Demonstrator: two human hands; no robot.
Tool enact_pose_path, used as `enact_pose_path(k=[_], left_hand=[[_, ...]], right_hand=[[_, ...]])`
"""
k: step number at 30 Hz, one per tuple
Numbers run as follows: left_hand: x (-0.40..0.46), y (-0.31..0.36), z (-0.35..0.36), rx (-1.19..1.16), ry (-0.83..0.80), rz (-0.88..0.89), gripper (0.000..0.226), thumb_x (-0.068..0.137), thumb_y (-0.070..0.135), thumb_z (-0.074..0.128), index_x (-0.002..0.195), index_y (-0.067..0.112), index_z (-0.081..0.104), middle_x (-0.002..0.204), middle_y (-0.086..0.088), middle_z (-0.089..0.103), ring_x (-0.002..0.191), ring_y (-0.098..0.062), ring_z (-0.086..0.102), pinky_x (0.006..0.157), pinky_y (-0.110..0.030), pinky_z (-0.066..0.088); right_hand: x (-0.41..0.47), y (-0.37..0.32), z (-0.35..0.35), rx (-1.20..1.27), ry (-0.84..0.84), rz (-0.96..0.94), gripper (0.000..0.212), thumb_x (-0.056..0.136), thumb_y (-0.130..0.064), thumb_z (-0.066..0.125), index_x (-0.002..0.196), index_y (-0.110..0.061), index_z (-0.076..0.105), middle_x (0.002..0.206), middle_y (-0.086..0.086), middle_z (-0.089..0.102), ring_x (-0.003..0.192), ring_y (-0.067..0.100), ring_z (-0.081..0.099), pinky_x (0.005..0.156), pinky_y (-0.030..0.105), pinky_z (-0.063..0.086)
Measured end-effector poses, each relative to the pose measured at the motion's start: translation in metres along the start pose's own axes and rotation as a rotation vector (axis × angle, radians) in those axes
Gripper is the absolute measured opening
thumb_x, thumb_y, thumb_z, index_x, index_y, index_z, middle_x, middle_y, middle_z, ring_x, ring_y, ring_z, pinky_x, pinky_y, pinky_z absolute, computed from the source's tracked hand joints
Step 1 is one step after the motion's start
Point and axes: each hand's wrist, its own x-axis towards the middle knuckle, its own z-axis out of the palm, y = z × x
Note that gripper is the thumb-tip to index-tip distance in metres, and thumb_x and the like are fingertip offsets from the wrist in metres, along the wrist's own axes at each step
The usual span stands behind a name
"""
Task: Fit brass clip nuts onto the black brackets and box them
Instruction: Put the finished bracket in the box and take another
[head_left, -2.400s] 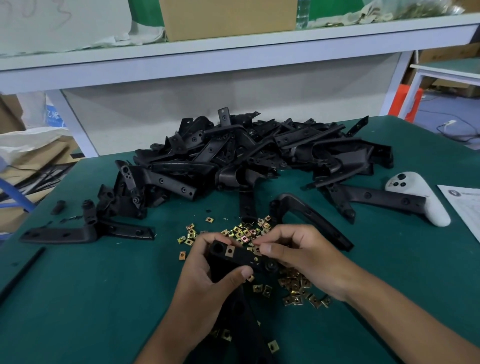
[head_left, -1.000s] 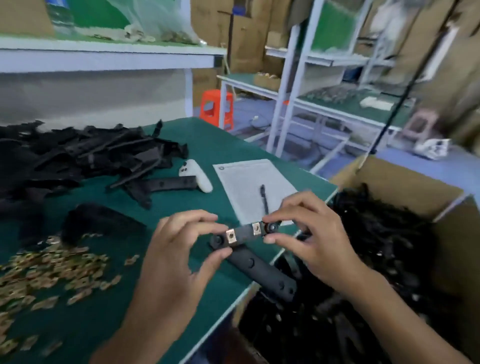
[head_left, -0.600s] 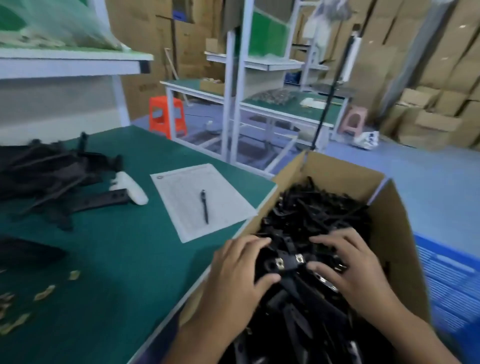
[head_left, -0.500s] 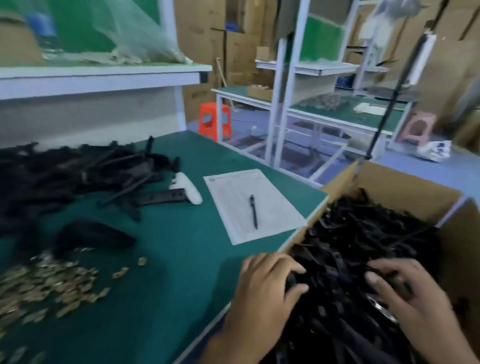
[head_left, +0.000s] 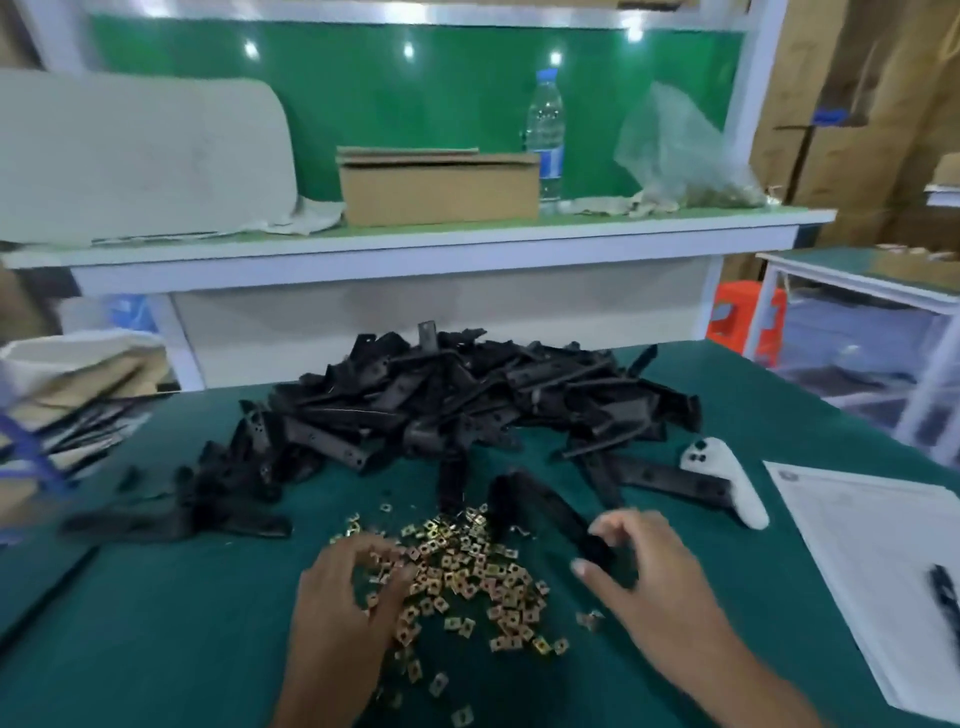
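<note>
A heap of black brackets (head_left: 467, 405) lies across the back of the green table (head_left: 156, 623). In front of it is a scatter of brass clip nuts (head_left: 467, 566). My left hand (head_left: 348, 597) hovers over the left side of the nuts, its fingers and thumb curved down onto the pile with a gap between them. My right hand (head_left: 654, 582) has its fingers spread and reaches over the near end of a single black bracket (head_left: 545, 512) that lies beside the nuts. Neither hand holds anything I can make out. The frame is blurred.
A white controller (head_left: 727, 483) and a paper sheet (head_left: 878, 561) with a pen (head_left: 945, 597) lie at the right. A loose bracket (head_left: 171, 519) sits at the left. The shelf above holds a cardboard box (head_left: 439, 187), a water bottle (head_left: 545, 140) and a plastic bag (head_left: 680, 150).
The bracket with its nuts went into the cardboard box at the right and both hands let go. The view swung back to the table, and both empty hands are now over the nuts.
</note>
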Motion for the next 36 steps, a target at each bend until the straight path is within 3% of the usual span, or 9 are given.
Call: enact_pose_path(k=[4,7,10,14,17,21,26,30,36], left_hand=[[0.006,-0.01,0.005,-0.052,0.037,-0.105,0.021,0.076,0.046,0.08,0.085,0.044,0.062,0.088,0.033,0.066,0.084,0.0,0.061,0.071,-0.021,0.043],[0.006,-0.007,0.009,-0.127,0.077,-0.086,0.023,0.072,0.06,0.075,0.086,0.048,0.062,0.081,0.024,0.066,0.078,-0.006,0.061,0.069,-0.024,0.044],[0.007,-0.005,0.015,-0.184,0.114,-0.027,0.033,0.077,0.073,0.06,0.091,0.043,0.064,0.092,0.026,0.064,0.09,-0.001,0.06,0.074,-0.029,0.047],[0.007,0.0,0.015,-0.463,0.02,-0.076,0.077,0.074,0.08,0.061,0.141,0.047,0.04,0.137,0.035,0.05,0.124,0.011,0.051,0.093,-0.015,0.047],[0.007,-0.001,0.012,-0.569,0.092,-0.102,0.054,0.078,0.074,0.064,0.126,0.054,0.052,0.125,0.024,0.064,0.114,0.003,0.062,0.087,-0.017,0.051],[0.01,0.001,0.01,-0.555,0.092,-0.141,0.022,0.082,0.064,0.07,0.098,0.05,0.064,0.094,0.019,0.071,0.086,0.003,0.067,0.07,-0.01,0.05],[0.005,0.0,0.014,-0.576,-0.161,-0.146,0.027,0.076,0.059,0.068,0.099,0.047,0.06,0.095,0.012,0.07,0.089,-0.008,0.069,0.076,-0.025,0.058],[0.002,0.001,0.016,-0.504,-0.274,-0.093,0.025,0.081,0.059,0.065,0.102,0.047,0.061,0.097,0.014,0.071,0.09,-0.005,0.068,0.075,-0.02,0.054],[0.0,0.004,0.013,-0.52,-0.331,-0.05,0.025,0.087,0.061,0.063,0.102,0.04,0.064,0.095,0.012,0.071,0.087,-0.006,0.069,0.073,-0.02,0.053]], right_hand=[[0.068,0.001,0.038,-0.405,-0.027,0.043,0.044,0.094,-0.051,0.064,0.129,-0.031,0.047,0.125,-0.008,0.045,0.117,0.016,0.043,0.099,0.029,0.041],[0.081,0.002,0.043,-0.538,0.076,0.017,0.029,0.102,-0.047,0.053,0.12,-0.027,0.062,0.11,-0.008,0.062,0.103,0.016,0.051,0.084,0.029,0.047],[0.081,-0.015,0.033,-0.086,-0.015,0.016,0.016,0.1,-0.049,0.054,0.096,-0.04,0.067,0.085,-0.015,0.064,0.079,0.005,0.056,0.07,0.029,0.047],[0.062,-0.065,0.044,0.463,-0.668,0.241,0.015,0.087,-0.054,0.066,0.099,-0.045,0.066,0.097,-0.029,0.066,0.088,-0.011,0.062,0.077,0.013,0.048],[0.049,-0.08,0.062,0.608,-0.876,0.222,0.019,0.09,-0.042,0.068,0.098,-0.028,0.079,0.09,-0.016,0.074,0.086,-0.001,0.069,0.075,0.011,0.047],[0.05,-0.06,0.067,0.812,-0.753,0.333,0.02,0.096,-0.031,0.062,0.109,-0.033,0.076,0.105,-0.013,0.074,0.095,0.004,0.068,0.08,0.019,0.052],[0.065,-0.033,0.062,1.358,-0.494,0.576,0.056,0.076,0.019,0.047,0.128,0.002,0.058,0.111,0.016,0.075,0.1,0.021,0.074,0.081,0.031,0.062],[0.065,-0.03,0.066,1.464,-0.523,0.565,0.052,0.082,0.014,0.053,0.133,0.001,0.052,0.129,0.024,0.066,0.116,0.031,0.069,0.084,0.033,0.061],[0.062,-0.031,0.07,1.362,-0.459,0.617,0.049,0.078,-0.006,0.069,0.127,-0.004,0.063,0.1,0.01,0.076,0.076,0.011,0.071,0.073,0.022,0.062]])
